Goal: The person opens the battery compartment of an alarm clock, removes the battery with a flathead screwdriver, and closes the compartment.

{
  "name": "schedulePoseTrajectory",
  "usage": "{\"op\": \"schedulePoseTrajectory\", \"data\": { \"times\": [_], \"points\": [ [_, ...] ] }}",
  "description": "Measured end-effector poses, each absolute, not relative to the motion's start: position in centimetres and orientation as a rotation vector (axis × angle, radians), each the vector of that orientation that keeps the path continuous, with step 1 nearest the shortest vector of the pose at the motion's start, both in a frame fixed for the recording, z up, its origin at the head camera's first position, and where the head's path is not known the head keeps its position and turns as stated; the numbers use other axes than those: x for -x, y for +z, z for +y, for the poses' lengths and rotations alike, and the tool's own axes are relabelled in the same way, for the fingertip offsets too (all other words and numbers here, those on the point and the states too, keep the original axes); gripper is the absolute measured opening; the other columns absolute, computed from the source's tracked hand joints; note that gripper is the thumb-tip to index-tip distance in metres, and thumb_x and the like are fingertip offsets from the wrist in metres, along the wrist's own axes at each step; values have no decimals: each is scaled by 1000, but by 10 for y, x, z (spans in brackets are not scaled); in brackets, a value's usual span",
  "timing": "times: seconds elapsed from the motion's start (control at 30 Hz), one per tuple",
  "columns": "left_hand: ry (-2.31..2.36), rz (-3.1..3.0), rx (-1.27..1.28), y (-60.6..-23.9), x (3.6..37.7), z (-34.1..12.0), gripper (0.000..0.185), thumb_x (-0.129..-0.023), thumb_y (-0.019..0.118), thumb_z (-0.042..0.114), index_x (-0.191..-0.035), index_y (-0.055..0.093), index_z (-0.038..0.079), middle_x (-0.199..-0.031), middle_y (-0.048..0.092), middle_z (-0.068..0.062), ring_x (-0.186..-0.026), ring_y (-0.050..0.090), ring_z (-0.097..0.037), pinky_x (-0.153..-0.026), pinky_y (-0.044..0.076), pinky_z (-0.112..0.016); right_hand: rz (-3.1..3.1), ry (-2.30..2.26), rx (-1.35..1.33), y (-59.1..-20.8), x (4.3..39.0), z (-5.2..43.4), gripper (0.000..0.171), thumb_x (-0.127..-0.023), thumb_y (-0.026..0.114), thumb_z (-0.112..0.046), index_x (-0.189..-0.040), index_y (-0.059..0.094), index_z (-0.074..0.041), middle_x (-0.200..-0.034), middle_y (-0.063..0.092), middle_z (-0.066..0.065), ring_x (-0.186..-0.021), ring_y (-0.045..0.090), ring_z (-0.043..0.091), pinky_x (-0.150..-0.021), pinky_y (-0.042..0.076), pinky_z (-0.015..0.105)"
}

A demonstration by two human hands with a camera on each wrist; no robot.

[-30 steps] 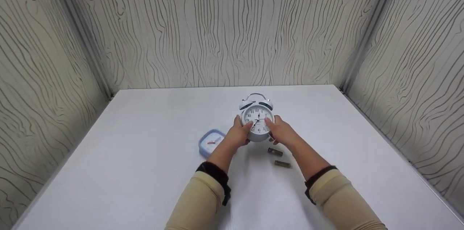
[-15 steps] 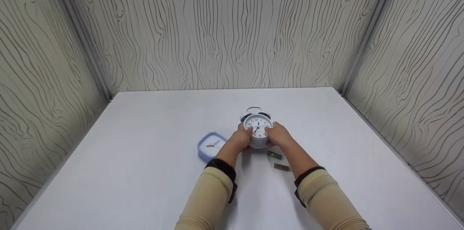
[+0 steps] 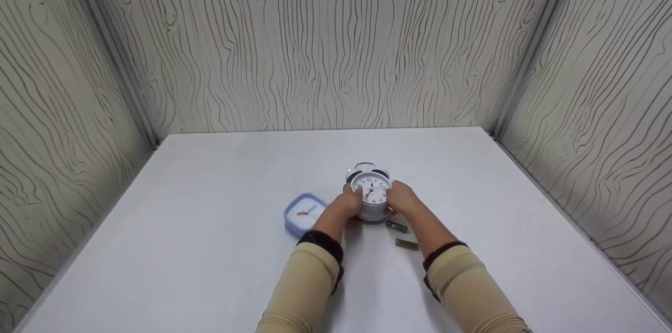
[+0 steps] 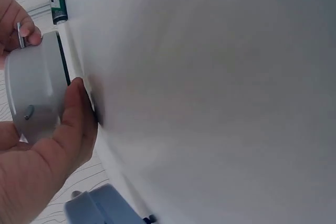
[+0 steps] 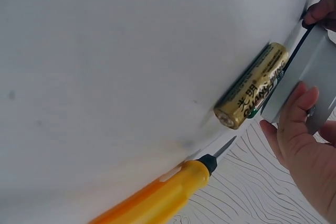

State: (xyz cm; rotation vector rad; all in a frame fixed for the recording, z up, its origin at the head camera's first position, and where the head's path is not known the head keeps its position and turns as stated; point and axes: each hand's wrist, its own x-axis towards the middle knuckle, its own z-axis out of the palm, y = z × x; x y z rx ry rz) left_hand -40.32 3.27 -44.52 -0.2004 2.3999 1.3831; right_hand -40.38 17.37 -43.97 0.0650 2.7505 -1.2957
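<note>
Your left hand point(image 3: 347, 206) and right hand point(image 3: 403, 200) each form a grip clamped on opposite sides of the twin-bell alarm clock point(image 3: 370, 192), which stands upright at mid-bench. Expect a rigid, smooth casing that is probably light; hold the side walls and keep clear of the fragile dial cover. Two batteries point(image 3: 397, 226) lie near right, a square blue clock point(image 3: 301, 213) left. The white bench point(image 3: 210, 228) sits between wood-grain panel walls point(image 3: 325, 39).
</note>
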Motion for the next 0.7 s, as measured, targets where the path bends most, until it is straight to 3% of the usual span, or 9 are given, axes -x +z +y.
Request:
{"op": "schedulePoseTrajectory", "data": {
  "times": [0.13,0.5,0.7],
  "points": [
    [1344,2390,210,-445,402,32,60,-92,25,43,-139,7,9,-135,30,-18,-114,39,-28,-88,37,-37,2770,-1258,-77,-441,403,174,21,-86,38,-10,-96,50,5,-76,51,12,-65,53,20,-53,49,30],
    [1252,2412,180,-448,402,31,59,-93,25,38,-138,9,2,-129,37,-19,-107,42,-28,-88,36,-37,2761,-1273,-63,-445,400,172,16,-84,38,-4,-92,49,6,-76,51,14,-65,55,22,-53,50,32],
    [1221,2389,205,-448,404,28,61,-93,24,39,-138,4,2,-102,51,-22,-82,55,-30,-71,45,-38,2862,-1059,-61,-446,401,168,17,-84,36,-2,-91,49,6,-75,48,11,-62,50,19,-50,46,27]
  ]
}}
